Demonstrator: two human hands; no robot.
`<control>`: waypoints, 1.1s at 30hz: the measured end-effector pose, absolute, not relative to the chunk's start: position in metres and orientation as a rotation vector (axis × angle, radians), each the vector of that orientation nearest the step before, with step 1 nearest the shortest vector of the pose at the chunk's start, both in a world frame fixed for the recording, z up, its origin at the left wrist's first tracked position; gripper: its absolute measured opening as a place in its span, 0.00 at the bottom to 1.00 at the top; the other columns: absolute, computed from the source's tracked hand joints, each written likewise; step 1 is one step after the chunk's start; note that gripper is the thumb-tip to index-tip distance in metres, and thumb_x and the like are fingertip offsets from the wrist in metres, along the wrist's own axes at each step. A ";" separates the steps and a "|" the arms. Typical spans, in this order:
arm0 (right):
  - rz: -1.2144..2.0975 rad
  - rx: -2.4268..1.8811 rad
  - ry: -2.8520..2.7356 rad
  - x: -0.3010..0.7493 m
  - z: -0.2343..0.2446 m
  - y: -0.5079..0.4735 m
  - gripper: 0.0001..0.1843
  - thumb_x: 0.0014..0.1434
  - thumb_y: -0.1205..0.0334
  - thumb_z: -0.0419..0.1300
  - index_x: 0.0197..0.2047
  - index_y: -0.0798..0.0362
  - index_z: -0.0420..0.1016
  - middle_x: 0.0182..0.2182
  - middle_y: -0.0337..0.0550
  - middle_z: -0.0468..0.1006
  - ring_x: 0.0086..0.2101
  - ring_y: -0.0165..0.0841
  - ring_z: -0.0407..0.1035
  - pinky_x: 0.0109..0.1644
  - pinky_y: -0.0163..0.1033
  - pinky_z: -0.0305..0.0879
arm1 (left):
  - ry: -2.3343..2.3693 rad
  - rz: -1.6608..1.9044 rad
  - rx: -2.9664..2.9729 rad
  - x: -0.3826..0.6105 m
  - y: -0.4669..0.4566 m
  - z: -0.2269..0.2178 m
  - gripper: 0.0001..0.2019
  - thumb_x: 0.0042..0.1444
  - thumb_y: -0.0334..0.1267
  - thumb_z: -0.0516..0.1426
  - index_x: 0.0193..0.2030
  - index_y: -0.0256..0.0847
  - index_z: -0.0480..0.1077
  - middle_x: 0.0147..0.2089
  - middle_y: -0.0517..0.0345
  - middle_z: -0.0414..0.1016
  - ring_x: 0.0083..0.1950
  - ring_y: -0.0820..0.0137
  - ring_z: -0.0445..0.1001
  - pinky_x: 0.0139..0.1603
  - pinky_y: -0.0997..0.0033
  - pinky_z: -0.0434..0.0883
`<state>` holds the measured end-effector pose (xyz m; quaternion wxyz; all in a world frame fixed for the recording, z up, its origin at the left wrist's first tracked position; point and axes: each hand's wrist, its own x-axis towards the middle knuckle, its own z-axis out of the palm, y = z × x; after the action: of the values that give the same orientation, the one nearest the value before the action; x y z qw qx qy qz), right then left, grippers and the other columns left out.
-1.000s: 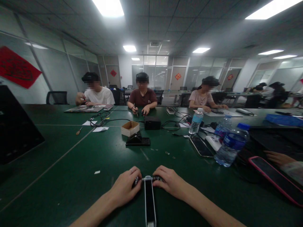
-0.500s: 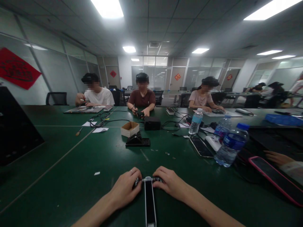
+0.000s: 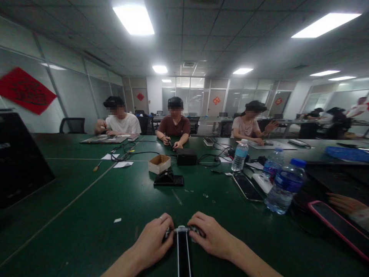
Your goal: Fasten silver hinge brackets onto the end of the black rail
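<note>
A long, narrow device with a black face and silver edges (image 3: 183, 256) lies close in front of me and runs out of the bottom of the view. A thin crossbar (image 3: 181, 229) spans its far end, with a dark, mottled piece on either side. My left hand (image 3: 154, 240) curls its fingers and thumb around the left end piece. On the other side, my right hand (image 3: 215, 235) is closed on the right end piece (image 3: 197, 231). Fingers cover much of both pieces, so their exact kind cannot be made out.
Ahead stand a black stand-like part (image 3: 168, 179), an open cardboard box (image 3: 159, 163) and a black box (image 3: 186, 157). Water bottles (image 3: 285, 186), a phone (image 3: 247, 187) and a pink-edged phone (image 3: 340, 227) lie right, near another person's hand (image 3: 343, 202). A dark screen (image 3: 23, 161) stands left. Three people sit opposite.
The whole view has tilted slightly upward, so things sit lower. My hands keep their hold on the end pieces. Opposite on the right, a person has raised one hand.
</note>
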<state>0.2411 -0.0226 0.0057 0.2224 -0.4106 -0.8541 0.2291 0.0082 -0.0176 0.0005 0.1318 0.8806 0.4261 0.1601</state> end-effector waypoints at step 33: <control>0.288 -1.716 -2.135 0.318 -0.021 0.040 0.12 0.63 0.60 0.50 0.42 0.53 0.73 0.43 0.48 0.72 0.43 0.38 0.69 0.49 0.41 0.65 | 1.207 0.652 2.445 -0.001 -0.010 0.003 0.06 0.62 0.35 0.49 0.40 0.42 0.66 0.44 0.56 0.69 0.40 0.68 0.71 0.43 0.68 0.69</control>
<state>0.3181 0.0403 -0.0212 0.1922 -0.6114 -0.7607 0.1027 -0.0011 -0.0104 0.0028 0.1683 0.8595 0.4246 0.2294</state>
